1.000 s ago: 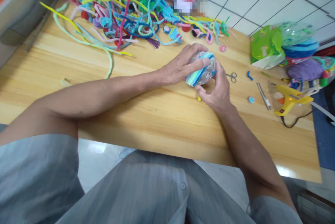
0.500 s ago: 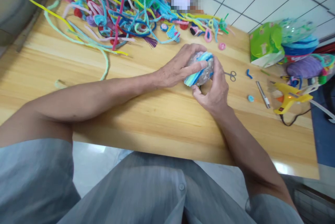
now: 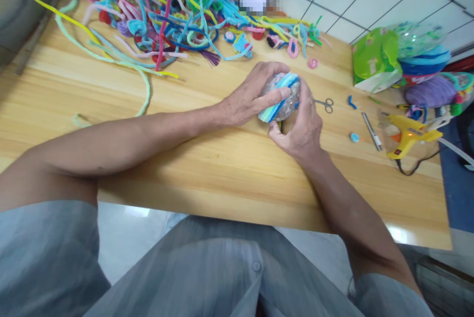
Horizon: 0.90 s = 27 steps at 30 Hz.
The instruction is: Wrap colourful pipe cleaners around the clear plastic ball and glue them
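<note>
Between my two hands is a round, clear, shiny object [image 3: 291, 104] with blue, white and pale green pipe cleaners [image 3: 276, 109] laid in a slanting band across it. My left hand [image 3: 255, 95] is wrapped over its left side, the thumb pressed along the band. My right hand [image 3: 305, 127] cups it from the right and below. What exactly the clear object is, I cannot make out; the fingers cover part of it. Close to my right hand lie small scissors [image 3: 328, 104], their blades partly hidden behind it.
A heap of coloured pipe cleaners [image 3: 159, 16] spreads along the table's back left. On the right are a utility knife [image 3: 372, 132], a yellow glue gun [image 3: 411, 134] with its cord, a small blue button-like disc [image 3: 354, 137] and a green packet [image 3: 375, 60].
Both hands keep the same hold on the round object. The whole view has shifted slightly; nothing on the table has visibly moved.
</note>
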{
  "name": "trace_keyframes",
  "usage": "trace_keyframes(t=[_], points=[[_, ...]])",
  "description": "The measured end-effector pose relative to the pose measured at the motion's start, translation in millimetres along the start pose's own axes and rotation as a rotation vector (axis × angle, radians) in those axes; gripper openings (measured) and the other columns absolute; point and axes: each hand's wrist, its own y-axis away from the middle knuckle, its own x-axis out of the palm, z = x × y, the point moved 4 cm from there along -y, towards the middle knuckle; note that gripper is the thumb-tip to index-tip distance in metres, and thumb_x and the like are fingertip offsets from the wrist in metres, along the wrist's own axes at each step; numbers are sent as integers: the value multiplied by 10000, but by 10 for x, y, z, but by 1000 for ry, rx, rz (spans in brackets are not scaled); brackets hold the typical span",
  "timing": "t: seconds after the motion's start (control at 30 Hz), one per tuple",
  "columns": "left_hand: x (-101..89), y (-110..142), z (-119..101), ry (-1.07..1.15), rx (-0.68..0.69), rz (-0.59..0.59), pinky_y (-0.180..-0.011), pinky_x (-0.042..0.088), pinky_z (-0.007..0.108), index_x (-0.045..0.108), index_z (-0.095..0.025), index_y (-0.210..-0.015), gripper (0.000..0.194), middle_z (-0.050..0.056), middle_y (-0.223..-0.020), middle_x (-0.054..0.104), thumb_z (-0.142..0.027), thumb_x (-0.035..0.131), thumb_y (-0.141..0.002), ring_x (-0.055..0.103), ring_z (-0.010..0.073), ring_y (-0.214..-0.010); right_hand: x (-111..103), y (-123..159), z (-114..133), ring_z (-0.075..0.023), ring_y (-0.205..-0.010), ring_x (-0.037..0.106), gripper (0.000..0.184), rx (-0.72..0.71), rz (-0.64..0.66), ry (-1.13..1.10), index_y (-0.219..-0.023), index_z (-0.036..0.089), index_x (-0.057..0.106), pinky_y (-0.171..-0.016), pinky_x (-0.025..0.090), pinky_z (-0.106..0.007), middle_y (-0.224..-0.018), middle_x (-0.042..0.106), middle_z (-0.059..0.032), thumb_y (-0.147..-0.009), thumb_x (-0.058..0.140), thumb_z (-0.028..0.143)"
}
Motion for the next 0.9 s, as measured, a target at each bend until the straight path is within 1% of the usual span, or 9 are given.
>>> trace_keyframes(t=[0.13, 0.23, 0.3, 0.4, 0.5, 0.57, 0.7, 0.8, 0.9], points=[[17, 24, -14, -72, 19, 20, -1278, 469, 529, 632, -238, -1435, 723, 111, -1493, 688, -830, 560, -1025, 608, 310, -1390, 28, 30, 37, -483, -1685, 384, 1035, -40, -57, 39, -1770, 213, 170, -1329, 416, -722, -1803, 385, -227, -943, 713, 517], [40, 54, 0, -117, 52, -8, -1252, 496, 559, 623, -285, -1448, 677, 93, -1460, 693, -819, 529, -1043, 630, 331, -1393, 75, 56, 66, -438, -1656, 454, 1011, -74, -126, 91, -1779, 228, 115, -1309, 479, -669, -1797, 407, -223, -974, 668, 492], [52, 74, 8, -139, 95, -21, -1240, 504, 573, 599, -299, -1470, 639, 98, -1450, 683, -786, 518, -1064, 640, 343, -1398, 108, 62, 68, -428, -1656, 458, 1006, -90, -145, 98, -1781, 211, 85, -1304, 492, -659, -1801, 402, -227, -986, 636, 486], [56, 93, 15, -164, 135, -15, -1250, 499, 561, 559, -280, -1508, 612, 127, -1467, 668, -726, 519, -1090, 632, 339, -1413, 120, 52, 61, -422, -1675, 429, 1019, -121, -138, 87, -1784, 175, 62, -1317, 476, -663, -1804, 390, -238, -986, 622, 472], [42, 103, 8, -182, 134, -2, -1258, 501, 528, 545, -254, -1514, 591, 144, -1477, 667, -684, 510, -1110, 625, 322, -1416, 88, 33, 61, -400, -1678, 430, 1049, -155, -120, 66, -1790, 170, 53, -1326, 473, -641, -1805, 393, -235, -966, 652, 416], [31, 110, -2, -192, 129, 6, -1256, 503, 528, 536, -255, -1519, 582, 142, -1480, 665, -674, 505, -1116, 624, 320, -1412, 73, 24, 64, -397, -1682, 423, 1075, -165, -111, 37, -1795, 171, 45, -1336, 459, -638, -1810, 388, -229, -953, 673, 399], [21, 126, -27, -212, 131, 27, -1253, 499, 554, 515, -264, -1535, 592, 136, -1478, 653, -685, 486, -1120, 618, 328, -1410, 110, 26, 59, -401, -1709, 371, 1078, -141, -102, -6, -1797, 176, 30, -1365, 406, -653, -1832, 351, -221, -969, 672, 425], [10, 136, -45, -214, 117, 47, -1271, 483, 542, 509, -262, -1539, 598, 135, -1494, 637, -685, 494, -1117, 603, 326, -1425, 157, 35, 42, -409, -1727, 328, 1063, -112, -85, -35, -1796, 171, 36, -1382, 370, -662, -1851, 316, -219, -983, 663, 448], [-17, 142, -47, -190, 76, 55, -1289, 465, 521, 513, -257, -1541, 610, 142, -1516, 620, -686, 519, -1107, 591, 326, -1444, 151, 29, 21, -406, -1734, 313, 1061, -112, -73, -66, -1796, 164, 65, -1388, 358, -659, -1850, 312, -229, -986, 676, 477]])
